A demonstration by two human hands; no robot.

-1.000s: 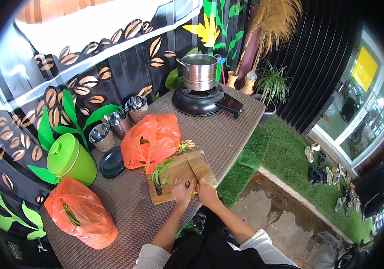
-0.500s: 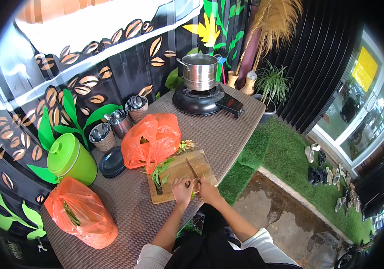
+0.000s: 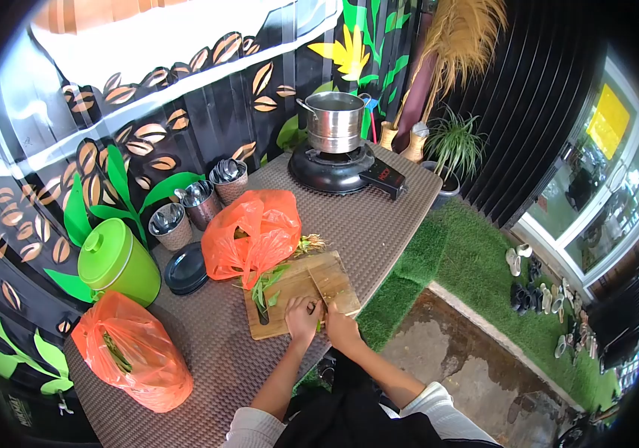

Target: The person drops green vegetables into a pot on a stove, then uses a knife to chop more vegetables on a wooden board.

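A wooden cutting board (image 3: 295, 282) lies at the table's front edge. My right hand (image 3: 343, 329) is closed around the handle of a knife (image 3: 317, 279), its blade pointing away across the board. Close beside the blade, my left hand (image 3: 302, 319) rests on the board with curled fingers. Small bits of green stem (image 3: 320, 326) show between the hands, though what the left fingers pinch is mostly hidden. Long green leaves (image 3: 263, 290) lie on the board's left part. Roots of greens (image 3: 310, 243) stick out beside an orange plastic bag (image 3: 260, 231) behind the board.
Another orange bag (image 3: 133, 358) stands at the left, near a lime-green lidded container (image 3: 118, 261). Dark plates (image 3: 186, 269) and several cutlery holders (image 3: 171, 228) line the wall side. A steel pot (image 3: 334, 123) sits on a black portable stove (image 3: 327, 170) at the far end.
My right hand has shifted slightly left and toward me with the knife, bringing the blade closer to my left fingers. My left hand stays almost in place.
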